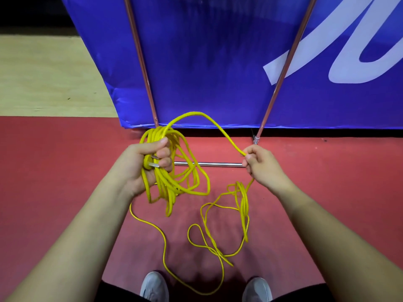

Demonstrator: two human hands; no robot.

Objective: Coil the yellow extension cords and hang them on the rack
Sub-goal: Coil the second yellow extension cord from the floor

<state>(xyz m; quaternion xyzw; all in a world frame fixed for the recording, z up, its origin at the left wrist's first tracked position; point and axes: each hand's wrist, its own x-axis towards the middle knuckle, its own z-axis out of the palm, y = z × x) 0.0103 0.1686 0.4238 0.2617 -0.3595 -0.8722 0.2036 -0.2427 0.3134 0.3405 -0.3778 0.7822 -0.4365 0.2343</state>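
Seemingly tangled cord (pixel 168 188) in left hand (pixel 141 162)

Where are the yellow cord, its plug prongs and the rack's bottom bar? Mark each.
yellow cord (pixel 163 183), head view, coiled loops hanging.
plug prongs (pixel 154 165), head view, lower metal blade.
bottom bar (pixel 218 164), head view, bare middle stretch.

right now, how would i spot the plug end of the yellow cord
Start at the big blue banner, then drop to the left hand gripping the yellow coil. The plug sits in its palm: two flat silver prongs, the only metal amid yellow loops.
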